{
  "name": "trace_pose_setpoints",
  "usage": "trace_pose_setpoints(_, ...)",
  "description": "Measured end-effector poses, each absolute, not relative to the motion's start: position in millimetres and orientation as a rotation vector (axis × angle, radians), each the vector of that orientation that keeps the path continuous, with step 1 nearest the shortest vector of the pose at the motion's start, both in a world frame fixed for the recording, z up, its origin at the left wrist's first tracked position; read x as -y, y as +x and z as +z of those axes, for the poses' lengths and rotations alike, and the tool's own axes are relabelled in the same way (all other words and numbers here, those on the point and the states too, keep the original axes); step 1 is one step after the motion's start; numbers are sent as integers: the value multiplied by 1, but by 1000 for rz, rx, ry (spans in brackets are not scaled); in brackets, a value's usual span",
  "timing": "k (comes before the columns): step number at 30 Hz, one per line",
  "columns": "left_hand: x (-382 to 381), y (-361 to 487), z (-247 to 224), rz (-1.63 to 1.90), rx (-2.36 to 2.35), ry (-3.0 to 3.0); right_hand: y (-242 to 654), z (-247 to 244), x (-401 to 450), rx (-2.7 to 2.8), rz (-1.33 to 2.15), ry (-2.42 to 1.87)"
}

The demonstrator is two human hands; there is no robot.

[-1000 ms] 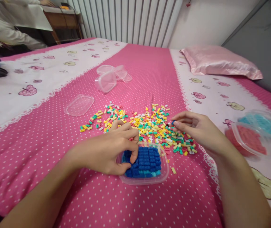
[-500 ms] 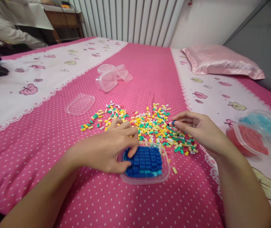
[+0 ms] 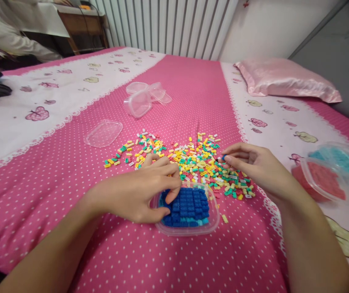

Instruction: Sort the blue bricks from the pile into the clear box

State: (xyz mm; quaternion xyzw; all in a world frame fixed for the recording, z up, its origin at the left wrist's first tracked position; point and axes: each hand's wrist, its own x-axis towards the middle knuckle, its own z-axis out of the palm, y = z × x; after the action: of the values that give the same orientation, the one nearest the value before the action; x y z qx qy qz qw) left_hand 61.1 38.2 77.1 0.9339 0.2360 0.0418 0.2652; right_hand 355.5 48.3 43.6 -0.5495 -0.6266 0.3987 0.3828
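In the head view, my left hand (image 3: 154, 189) reaches over the clear plastic container (image 3: 214, 226) with thumb and forefinger curled in a pinch at the left part of its contents. Small blue building bricks (image 3: 189, 203) lie packed in rows there, with light-blue ones (image 3: 203, 221) showing along the near edge. Whatever lies under the left fingertips is partly hidden, but they close about a blue brick. My right hand (image 3: 250, 165) hovers at the right side of the loose pile, its thumb and fingers pinching a single dark blue brick (image 3: 223, 158).
Loose yellow, green, white and red bricks (image 3: 189, 158) spread beyond the container. A clear lid (image 3: 104, 133) and several clear lids or boxes (image 3: 139, 103) lie farther back. Tubs of red bricks (image 3: 323, 181) and turquoise bricks (image 3: 342, 158) stand at right. A pillow (image 3: 287, 79) is behind.
The left fingers have shifted very slightly over the blue bricks. The right hand keeps its pinch on the blue brick in nearly the same place.
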Motion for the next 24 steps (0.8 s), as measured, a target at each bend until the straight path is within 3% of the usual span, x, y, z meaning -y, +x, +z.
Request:
trace_pose_setpoints(12, -38, 62, 75, 162, -624, 2580, 350, 50, -45, 1614, 1024, -1415)
trace_pose_setpoints(24, -44, 61, 81, 88, -403, 2482, 313, 79, -11, 1925, 1282, -1229)
